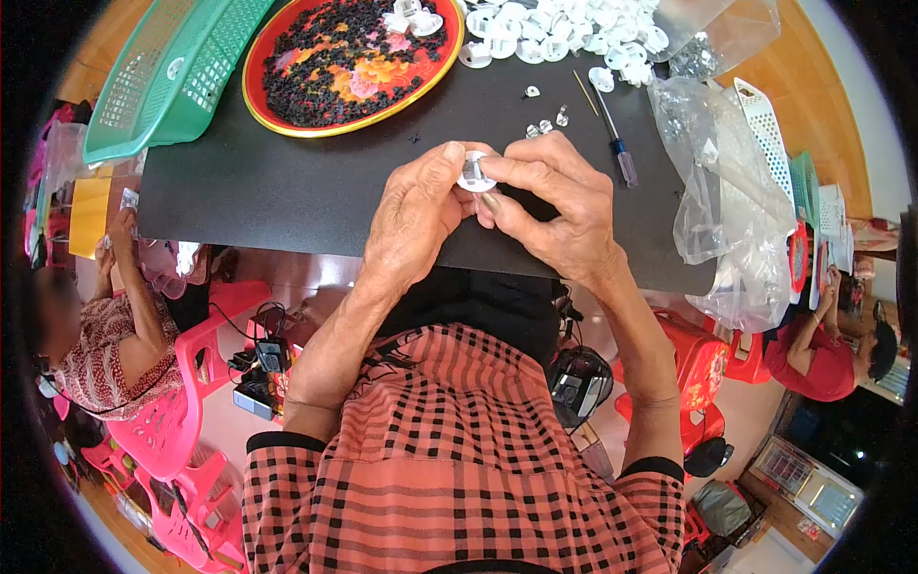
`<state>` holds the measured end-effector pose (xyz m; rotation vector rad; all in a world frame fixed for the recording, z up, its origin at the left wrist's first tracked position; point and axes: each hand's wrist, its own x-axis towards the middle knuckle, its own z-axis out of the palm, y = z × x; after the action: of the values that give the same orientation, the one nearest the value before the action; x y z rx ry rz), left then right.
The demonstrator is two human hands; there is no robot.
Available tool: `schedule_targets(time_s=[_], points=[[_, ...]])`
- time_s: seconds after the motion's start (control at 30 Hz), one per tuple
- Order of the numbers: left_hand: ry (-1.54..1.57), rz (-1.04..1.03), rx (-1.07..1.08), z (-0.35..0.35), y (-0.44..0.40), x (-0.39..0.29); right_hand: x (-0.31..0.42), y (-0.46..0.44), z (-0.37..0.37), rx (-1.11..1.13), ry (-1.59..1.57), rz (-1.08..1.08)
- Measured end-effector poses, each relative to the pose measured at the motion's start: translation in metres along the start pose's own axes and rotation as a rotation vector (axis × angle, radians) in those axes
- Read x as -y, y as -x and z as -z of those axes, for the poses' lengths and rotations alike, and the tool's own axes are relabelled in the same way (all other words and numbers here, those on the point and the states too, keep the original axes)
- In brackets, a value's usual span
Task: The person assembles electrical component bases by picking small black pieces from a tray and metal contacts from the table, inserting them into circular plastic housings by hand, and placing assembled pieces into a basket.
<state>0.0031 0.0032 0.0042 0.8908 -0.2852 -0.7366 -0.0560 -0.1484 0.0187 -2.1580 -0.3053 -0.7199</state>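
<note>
A small round white plastic part (468, 183) with a greyish middle is held up over the front of the black table. My left hand (413, 212) pinches it from the left between thumb and fingers. From the other side, the fingertips of my right hand (564, 206) press on its face and lower rim. Fingers cover part of its edge. Beyond my right hand lie several small shiny metal pieces (546, 126). A screwdriver (623, 161) with a dark blue handle and a thin brownish stick (584, 93) lie to their right.
A red, yellow-rimmed tray (356, 127) of small black parts stands at the back left, beside a green basket (129, 134). White plastic parts (564, 29) are heaped at the back. Clear plastic bags (712, 182) cover the right edge. Other people sit left and right.
</note>
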Motion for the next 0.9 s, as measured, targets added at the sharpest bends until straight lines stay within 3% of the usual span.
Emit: schedule_targets(time_s=[0.23, 0.33, 0.4, 0.5, 0.57, 0.9], points=[[-0.216, -0.075, 0.016, -0.003, 0.006, 0.003, 0.006, 0.007, 0.002, -0.007, -0.038, 0.004], [-0.623, -0.200, 0.021, -0.013, 0.013, -0.007, 0.001, 0.011, 0.007, 0.010, -0.065, -0.005], [-0.644, -0.205, 0.015, -0.013, 0.012, -0.002, -0.001, 0.012, 0.012, 0.015, -0.055, -0.001], [-0.496, -0.146, 0.019, -0.007, 0.008, 0.004, 0.000, 0.009, 0.014, -0.025, -0.053, -0.036], [-0.174, -0.084, 0.035, -0.003, 0.005, 0.005, 0.001, 0.009, 0.012, -0.040, -0.065, -0.069], [0.058, 0.069, 0.111, 0.005, -0.002, -0.001, 0.003, 0.011, 0.012, -0.009, -0.025, -0.073]])
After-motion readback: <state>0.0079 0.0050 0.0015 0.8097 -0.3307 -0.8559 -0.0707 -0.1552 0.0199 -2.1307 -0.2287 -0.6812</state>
